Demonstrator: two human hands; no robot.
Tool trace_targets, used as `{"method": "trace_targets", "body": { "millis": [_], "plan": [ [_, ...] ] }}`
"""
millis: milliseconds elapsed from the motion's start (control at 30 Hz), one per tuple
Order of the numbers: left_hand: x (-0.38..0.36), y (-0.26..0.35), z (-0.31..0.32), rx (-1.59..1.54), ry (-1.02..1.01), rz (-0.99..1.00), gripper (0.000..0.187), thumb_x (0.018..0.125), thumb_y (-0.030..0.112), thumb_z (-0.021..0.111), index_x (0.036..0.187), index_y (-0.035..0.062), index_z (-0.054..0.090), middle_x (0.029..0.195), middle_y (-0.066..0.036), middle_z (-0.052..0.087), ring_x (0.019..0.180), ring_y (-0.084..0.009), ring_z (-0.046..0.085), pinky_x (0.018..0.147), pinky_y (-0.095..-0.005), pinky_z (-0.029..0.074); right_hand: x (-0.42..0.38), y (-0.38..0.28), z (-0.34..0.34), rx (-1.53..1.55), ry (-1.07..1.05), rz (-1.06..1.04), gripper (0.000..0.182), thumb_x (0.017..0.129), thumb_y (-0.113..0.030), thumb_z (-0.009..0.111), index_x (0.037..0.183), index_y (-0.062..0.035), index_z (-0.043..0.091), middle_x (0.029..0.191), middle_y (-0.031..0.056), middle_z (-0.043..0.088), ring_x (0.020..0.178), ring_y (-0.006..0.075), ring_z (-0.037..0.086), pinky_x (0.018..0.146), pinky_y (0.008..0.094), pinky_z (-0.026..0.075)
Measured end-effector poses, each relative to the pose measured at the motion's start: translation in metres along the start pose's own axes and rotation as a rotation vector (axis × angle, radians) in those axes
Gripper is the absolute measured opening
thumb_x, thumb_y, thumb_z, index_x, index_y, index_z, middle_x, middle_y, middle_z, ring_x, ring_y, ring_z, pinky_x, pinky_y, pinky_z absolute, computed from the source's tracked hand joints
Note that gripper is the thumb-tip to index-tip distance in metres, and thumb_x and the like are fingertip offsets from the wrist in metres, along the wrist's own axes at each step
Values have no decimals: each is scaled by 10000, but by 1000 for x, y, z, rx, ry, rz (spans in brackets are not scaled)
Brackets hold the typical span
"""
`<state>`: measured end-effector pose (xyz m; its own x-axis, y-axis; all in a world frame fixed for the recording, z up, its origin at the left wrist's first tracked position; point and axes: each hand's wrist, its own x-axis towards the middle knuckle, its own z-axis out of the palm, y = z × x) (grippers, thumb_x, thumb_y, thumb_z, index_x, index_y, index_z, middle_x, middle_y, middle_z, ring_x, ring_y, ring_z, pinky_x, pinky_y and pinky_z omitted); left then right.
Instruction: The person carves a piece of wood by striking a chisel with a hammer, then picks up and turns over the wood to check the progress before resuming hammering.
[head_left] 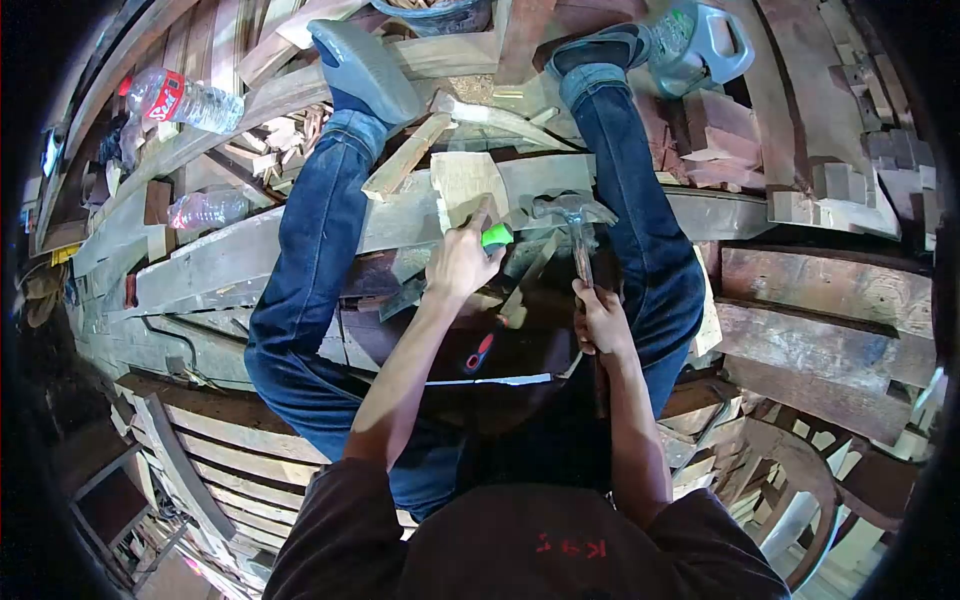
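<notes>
My left hand (462, 262) grips a tool with a bright green handle (497, 236), its tip set against a pale wooden piece (465, 183) between my legs. My right hand (603, 320) holds the wooden shaft of a claw hammer; its steel head (573, 209) hovers just right of the green handle. A red-handled tool (479, 352) lies on the dark surface below my left hand.
I sit among stacked planks and curved timber, jeans legs stretched forward, grey shoes (366, 68) at top. Two plastic water bottles (185, 100) lie at the left. A grey jug (700, 45) stands top right. Wood offcuts (730, 150) and blocks crowd the right side.
</notes>
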<state>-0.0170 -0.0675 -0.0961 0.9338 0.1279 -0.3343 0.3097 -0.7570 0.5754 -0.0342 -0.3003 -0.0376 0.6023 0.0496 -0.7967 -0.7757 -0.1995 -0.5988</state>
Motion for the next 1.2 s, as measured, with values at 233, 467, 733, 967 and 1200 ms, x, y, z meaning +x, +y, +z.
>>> {"method": "trace_targets", "body": {
  "millis": [233,467,733,967,1200],
  "plan": [
    [-6,6,-5,14,-76,-19,801,766,298,727,1469,162,369,880,-204,701,772,-393,688,722,-490,570,3,2,-2,2,-6,-3,326,969,-368,552,811,-84,520,509,-13,414,352,94,379,314,279,280],
    [-12,12,-7,3,-13,-42,734,765,297,736,1427,169,447,831,-246,686,761,-417,682,718,-490,568,2,2,-1,-1,0,7,339,969,-366,552,805,-72,512,503,-4,423,348,108,385,313,287,283],
    [-9,5,2,-82,103,41,678,750,308,752,1352,164,474,837,-203,697,768,-407,682,695,-495,566,1,1,1,-5,1,-7,355,964,-379,553,741,-123,451,494,-42,366,345,73,338,308,259,255],
    [-10,12,-5,11,-34,-50,741,757,297,740,1414,199,410,856,-201,701,785,-413,681,725,-496,568,3,1,-2,-7,-13,4,362,966,-378,555,762,-92,470,487,-8,405,354,106,388,317,288,280],
    [-8,7,-1,-68,43,1,642,778,298,732,1340,143,463,854,-230,695,774,-427,679,715,-493,562,-1,-3,2,-3,-2,2,356,970,-372,540,723,-141,430,492,-57,351,347,58,329,305,242,246]
  ]
}}
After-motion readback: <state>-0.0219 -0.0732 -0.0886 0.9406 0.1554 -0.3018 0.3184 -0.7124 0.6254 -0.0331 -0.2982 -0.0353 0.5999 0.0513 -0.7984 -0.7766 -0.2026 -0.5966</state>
